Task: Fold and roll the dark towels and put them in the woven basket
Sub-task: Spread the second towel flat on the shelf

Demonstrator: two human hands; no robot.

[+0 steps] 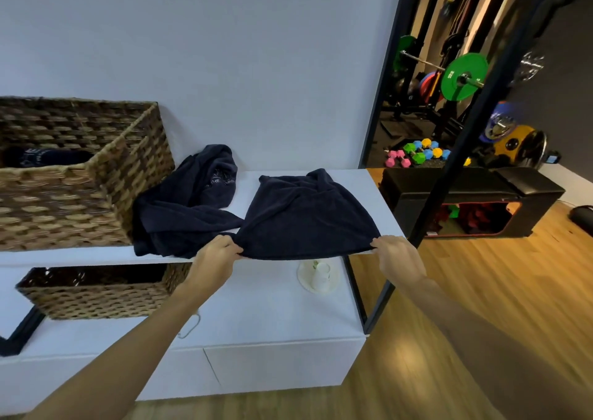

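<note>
Head view only.

Both hands are pinching the near edge of one dark towel [305,217], one corner each: left hand [215,257] on the near-left corner, right hand [396,256] on the near-right corner. Fingers are curled over the hem, and the hands are well apart, so the edge is stretched between them.

The towel lies on the upper white shelf [250,182], straight ahead of the hands. The held edge hangs just off the shelf front. Its near edge runs left-right; the rest of the cloth extends away toward the wall, far end bunched up and narrower.

Key relation: the fold axis is left-right and both hands are equally near, so the next move is likely a symmetric one, either pulling flat or carrying the near edge forward over the far end.

A second towel [189,208] is crumpled just left, touching the first near the left hand, so there's some snag risk.

The woven basket [96,188] sits far left on the same shelf, nearer the left hand, with something dark already inside.

A lower basket [96,294] sits on the bench [263,317] below.
</note>
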